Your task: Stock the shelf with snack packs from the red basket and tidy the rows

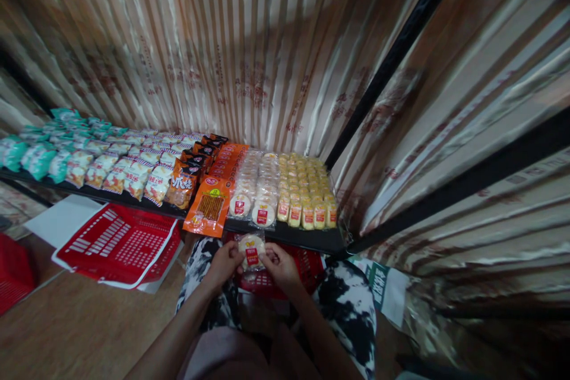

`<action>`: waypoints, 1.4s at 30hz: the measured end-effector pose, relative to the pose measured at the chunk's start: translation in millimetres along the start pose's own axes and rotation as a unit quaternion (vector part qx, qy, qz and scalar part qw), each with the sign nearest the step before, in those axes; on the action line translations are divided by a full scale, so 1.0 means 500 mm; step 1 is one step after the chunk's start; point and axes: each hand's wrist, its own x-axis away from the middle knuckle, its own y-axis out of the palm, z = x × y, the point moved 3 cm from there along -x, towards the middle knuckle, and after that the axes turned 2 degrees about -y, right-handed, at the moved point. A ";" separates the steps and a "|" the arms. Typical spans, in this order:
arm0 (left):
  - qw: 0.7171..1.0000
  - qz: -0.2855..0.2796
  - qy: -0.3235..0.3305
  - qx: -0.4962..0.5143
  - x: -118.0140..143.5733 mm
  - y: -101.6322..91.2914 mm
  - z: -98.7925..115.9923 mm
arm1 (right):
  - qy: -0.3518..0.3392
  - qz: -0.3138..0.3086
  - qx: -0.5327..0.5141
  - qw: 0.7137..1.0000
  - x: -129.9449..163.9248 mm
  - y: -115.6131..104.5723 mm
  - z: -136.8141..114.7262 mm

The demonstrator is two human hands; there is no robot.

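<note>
Between my two hands is a round white rice cracker packet [250,251] in clear wrap with a red label. My left hand [227,260] pinches its left edge, and my right hand [279,264] grips the right edge. Below it, between my knees, a red basket [309,267] shows in part; its contents are mostly hidden. Just beyond my hands, matching round packets [263,212] stand in two rows on the black shelf [289,236]. To their right are rows of small yellow wrapped cakes [307,214]. An orange snack bag [207,206] leans at the front edge on the left.
Farther left on the shelf are dark orange bags [180,183], white snack bags [131,177] and teal bags [38,159]. A red basket [120,243] lies on the floor. Black posts [392,53] and a pleated curtain [249,41] bound the shelf's back and right.
</note>
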 end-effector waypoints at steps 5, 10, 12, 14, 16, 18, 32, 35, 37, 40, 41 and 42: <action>0.996 0.061 0.051 0.033 -0.015 -0.006 0.019 | -0.004 0.021 0.023 1.000 -0.016 0.001 -0.032; 0.989 0.115 0.069 0.067 -0.015 -0.010 0.039 | -0.017 0.049 0.054 0.997 -0.036 0.010 -0.056; 0.985 0.130 0.089 0.074 -0.009 -0.009 0.053 | -0.021 0.066 0.054 0.996 -0.046 0.013 -0.065; 0.980 0.149 0.113 0.063 -0.004 -0.009 0.065 | -0.026 0.079 0.058 0.995 -0.056 0.017 -0.073; 0.977 0.164 0.134 0.029 -0.004 -0.009 0.069 | -0.031 0.093 0.071 0.993 -0.066 0.021 -0.079; 0.972 0.172 0.161 -0.020 -0.009 -0.009 0.065 | -0.036 0.106 0.089 0.990 -0.076 0.025 -0.084; 0.887 0.176 0.293 -0.311 -0.034 0.006 0.044 | -0.077 0.131 0.142 0.978 -0.130 0.058 -0.086; 0.881 0.172 0.289 -0.334 -0.037 0.008 0.045 | -0.072 0.134 0.156 0.976 -0.132 0.060 -0.086; 0.879 0.167 0.283 -0.345 -0.038 0.008 0.046 | -0.072 0.131 0.160 0.976 -0.132 0.060 -0.087; 0.878 0.158 0.277 -0.356 -0.040 0.009 0.049 | -0.078 0.125 0.161 0.976 -0.131 0.061 -0.090; 0.878 0.156 0.276 -0.358 -0.040 0.009 0.050 | -0.079 0.122 0.162 0.976 -0.130 0.060 -0.091; 0.878 0.157 0.275 -0.359 -0.040 0.010 0.051 | -0.078 0.122 0.169 0.975 -0.130 0.059 -0.092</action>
